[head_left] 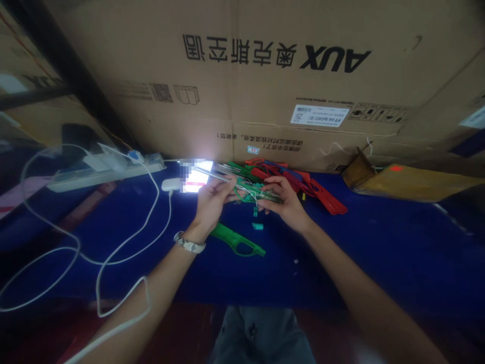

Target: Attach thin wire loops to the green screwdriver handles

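Note:
Between my two hands is a green long-necked lighter (245, 187), lying nearly level, its metal tube pointing to the left. My left hand (215, 198) is closed round the tube end, where thumb and fingers pinch it. At the other end, my right hand (285, 201) grips the green body with bent fingers. Thin white wire and small green parts show around the body, too blurred to tell apart. Just below on the blue cloth lies a green handle shell (237, 239) with a finger loop. A small teal piece (257, 226) rests under my right hand.
Red lighter shells (326, 194) are heaped behind my right hand. A bright phone screen (199, 177) stands at the left, near a white charger (171, 184) and power strip (106, 172). White cable loops over my left forearm. A large cardboard box (242, 111) walls off the back.

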A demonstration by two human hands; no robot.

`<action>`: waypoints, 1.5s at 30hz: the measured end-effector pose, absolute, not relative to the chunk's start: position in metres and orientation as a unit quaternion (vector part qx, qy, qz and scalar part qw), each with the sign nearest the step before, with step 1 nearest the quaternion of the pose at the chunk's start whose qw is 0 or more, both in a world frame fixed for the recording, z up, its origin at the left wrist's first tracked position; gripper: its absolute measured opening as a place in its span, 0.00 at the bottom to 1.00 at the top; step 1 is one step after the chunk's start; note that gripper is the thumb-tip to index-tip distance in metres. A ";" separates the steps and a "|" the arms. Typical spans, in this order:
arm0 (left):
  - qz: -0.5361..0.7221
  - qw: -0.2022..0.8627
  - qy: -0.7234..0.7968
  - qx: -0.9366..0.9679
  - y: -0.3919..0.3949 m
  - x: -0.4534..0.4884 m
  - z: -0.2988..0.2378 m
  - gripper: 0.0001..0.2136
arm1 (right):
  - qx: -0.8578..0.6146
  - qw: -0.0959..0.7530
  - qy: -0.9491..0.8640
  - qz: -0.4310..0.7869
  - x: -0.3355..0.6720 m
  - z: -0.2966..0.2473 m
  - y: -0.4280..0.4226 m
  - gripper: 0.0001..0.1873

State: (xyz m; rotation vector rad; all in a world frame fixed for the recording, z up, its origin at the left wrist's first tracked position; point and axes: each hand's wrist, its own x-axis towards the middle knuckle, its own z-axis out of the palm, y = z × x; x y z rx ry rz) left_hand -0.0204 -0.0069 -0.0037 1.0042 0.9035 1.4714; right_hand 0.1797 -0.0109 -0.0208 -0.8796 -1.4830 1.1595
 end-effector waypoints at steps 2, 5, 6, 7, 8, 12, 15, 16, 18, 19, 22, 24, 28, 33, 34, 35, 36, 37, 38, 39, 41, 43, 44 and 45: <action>0.619 0.539 0.379 0.427 -0.007 -0.021 -0.005 0.19 | -0.367 0.467 -0.587 0.550 0.181 -0.016 -0.012 0.32; 0.619 0.537 0.372 0.435 -0.006 -0.022 -0.006 0.18 | -0.367 0.420 -0.577 0.597 0.181 -0.009 -0.015 0.24; 0.619 0.537 0.370 0.438 -0.006 -0.022 -0.006 0.17 | -0.366 0.415 -0.575 0.603 0.181 -0.007 -0.015 0.22; 0.618 0.537 0.369 0.441 -0.006 -0.022 -0.006 0.17 | -0.364 0.415 -0.573 0.606 0.180 -0.006 -0.016 0.21; 0.616 0.537 0.369 0.442 -0.006 -0.022 -0.006 0.17 | -0.363 0.416 -0.571 0.607 0.180 -0.006 -0.016 0.21; 0.610 0.542 0.370 0.445 -0.007 -0.020 -0.006 0.19 | -0.362 0.430 -0.559 0.610 0.179 -0.007 -0.016 0.21; 0.612 0.540 0.366 0.448 -0.007 -0.020 -0.006 0.18 | -0.358 0.434 -0.561 0.607 0.178 -0.009 -0.016 0.21; 0.612 0.539 0.365 0.448 -0.007 -0.020 -0.006 0.18 | -0.358 0.435 -0.563 0.605 0.178 -0.009 -0.016 0.20; 0.612 0.538 0.366 0.449 -0.007 -0.020 -0.006 0.18 | -0.358 0.439 -0.567 0.598 0.177 -0.010 -0.016 0.20; 0.611 0.539 0.366 0.449 -0.007 -0.020 -0.006 0.18 | -0.359 0.438 -0.569 0.596 0.177 -0.010 -0.016 0.20; 0.607 0.546 0.369 0.444 -0.007 -0.019 -0.006 0.19 | -0.363 0.425 -0.569 0.603 0.178 -0.012 -0.015 0.21; 0.601 0.555 0.377 0.435 -0.007 -0.018 -0.006 0.20 | -0.367 0.411 -0.565 0.615 0.179 -0.013 -0.013 0.21; 0.597 0.562 0.393 0.416 -0.006 -0.018 -0.008 0.21 | -0.369 0.393 -0.560 0.628 0.184 -0.015 -0.011 0.21; 0.606 0.556 0.399 0.405 -0.005 -0.020 -0.008 0.19 | -0.389 0.435 -0.649 0.487 0.185 -0.016 -0.014 0.22; 0.608 0.555 0.399 0.405 -0.005 -0.020 -0.008 0.19 | -0.399 0.452 -0.682 0.414 0.184 -0.016 -0.016 0.21; 0.609 0.553 0.399 0.404 -0.005 -0.020 -0.008 0.19 | -0.410 0.464 -0.711 0.334 0.183 -0.016 -0.017 0.21; 0.611 0.552 0.399 0.404 -0.005 -0.020 -0.008 0.19 | -0.420 0.468 -0.733 0.260 0.182 -0.016 -0.019 0.21; 0.613 0.550 0.398 0.403 -0.005 -0.020 -0.008 0.20 | -0.426 0.467 -0.749 0.199 0.182 -0.016 -0.020 0.21; 0.614 0.549 0.398 0.404 -0.005 -0.021 -0.008 0.20 | -0.426 0.463 -0.761 0.157 0.181 -0.016 -0.021 0.21; 0.615 0.547 0.399 0.403 -0.005 -0.021 -0.008 0.21 | -0.420 0.459 -0.771 0.134 0.181 -0.015 -0.021 0.19; 0.616 0.544 0.403 0.403 -0.004 -0.021 -0.008 0.22 | -0.393 0.460 -0.786 0.123 0.182 -0.015 -0.020 0.13; 0.617 0.543 0.406 0.401 -0.004 -0.022 -0.007 0.22 | -0.369 0.464 -0.794 0.133 0.184 -0.014 -0.017 0.08; 0.618 0.543 0.405 0.399 -0.003 -0.022 -0.007 0.22 | -0.364 0.466 -0.794 0.140 0.185 -0.014 -0.016 0.07; 0.619 0.544 0.404 0.397 -0.003 -0.022 -0.007 0.22 | -0.363 0.467 -0.793 0.148 0.187 -0.014 -0.015 0.07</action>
